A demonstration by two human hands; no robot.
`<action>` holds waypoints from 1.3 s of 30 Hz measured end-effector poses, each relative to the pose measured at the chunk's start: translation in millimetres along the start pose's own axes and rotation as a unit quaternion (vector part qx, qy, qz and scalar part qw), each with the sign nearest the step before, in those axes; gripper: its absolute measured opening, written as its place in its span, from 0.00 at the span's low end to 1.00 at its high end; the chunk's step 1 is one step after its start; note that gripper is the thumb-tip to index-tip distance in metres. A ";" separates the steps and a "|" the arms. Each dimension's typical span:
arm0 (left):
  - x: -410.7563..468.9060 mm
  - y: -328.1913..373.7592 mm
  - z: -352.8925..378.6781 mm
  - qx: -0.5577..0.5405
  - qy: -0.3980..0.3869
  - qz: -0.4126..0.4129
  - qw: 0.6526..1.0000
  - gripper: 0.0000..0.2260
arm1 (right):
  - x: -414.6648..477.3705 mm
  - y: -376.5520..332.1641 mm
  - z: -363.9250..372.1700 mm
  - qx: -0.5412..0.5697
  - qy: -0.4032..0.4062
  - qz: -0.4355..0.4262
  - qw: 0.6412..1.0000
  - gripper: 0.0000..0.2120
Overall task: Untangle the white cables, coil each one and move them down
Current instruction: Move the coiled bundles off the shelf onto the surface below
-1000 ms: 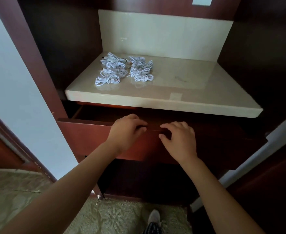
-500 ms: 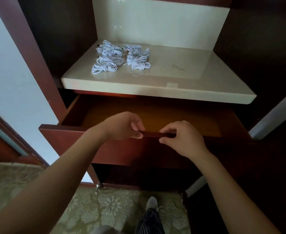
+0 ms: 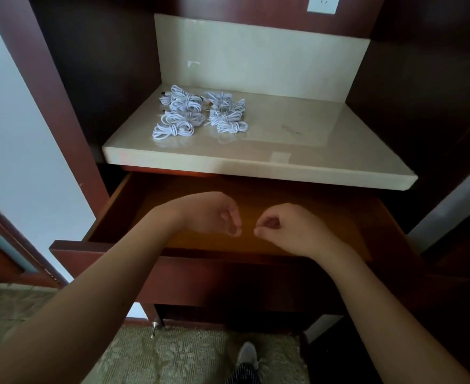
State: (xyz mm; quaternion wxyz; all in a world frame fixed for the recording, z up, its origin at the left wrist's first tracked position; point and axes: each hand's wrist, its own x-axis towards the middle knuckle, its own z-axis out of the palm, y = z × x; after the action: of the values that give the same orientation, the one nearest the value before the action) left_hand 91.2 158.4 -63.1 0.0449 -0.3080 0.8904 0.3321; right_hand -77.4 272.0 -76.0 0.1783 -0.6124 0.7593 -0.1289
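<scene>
Knotted bundles of white cables [image 3: 200, 113] lie in two columns at the left of the glossy cream stone desk [image 3: 311, 151]. Below, over the open reddish wooden drawer [image 3: 214, 273], the left hand [image 3: 214, 214] and right hand [image 3: 286, 228] hover loosely curled and empty.
</scene>
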 end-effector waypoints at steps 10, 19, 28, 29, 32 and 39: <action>38.2 -34.8 -76.9 0.139 0.233 -0.031 0.962 0.12 | 101.0 -26.2 -39.2 -0.130 0.124 -0.114 0.977 0.16; 69.6 -87.0 -118.8 0.186 0.367 -0.126 0.903 0.23 | 208.2 -30.2 -53.9 -0.113 0.151 -0.141 0.972 0.23; 93.3 -115.3 -107.4 0.116 0.417 -0.165 0.886 0.27 | 252.7 -11.3 -34.4 -0.043 0.221 -0.171 0.959 0.18; 93.2 -117.6 -104.3 0.105 0.427 -0.158 0.884 0.28 | 254.3 -9.8 -32.7 -0.042 0.231 -0.172 0.957 0.17; 93.5 -121.4 -98.9 0.073 0.459 -0.139 0.874 0.24 | 256.8 -6.6 -29.8 -0.051 0.251 -0.170 0.952 0.16; 92.8 -125.9 -98.9 0.032 0.465 -0.097 0.879 0.19 | 258.0 -2.2 -30.6 0.001 0.250 -0.141 0.958 0.18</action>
State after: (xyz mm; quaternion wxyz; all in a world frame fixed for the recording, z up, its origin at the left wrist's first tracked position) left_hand 101.6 -25.2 -83.8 -0.3327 -0.5106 0.7844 0.1158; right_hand -136.6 19.0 -76.6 -0.0364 -0.6613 0.6853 -0.3029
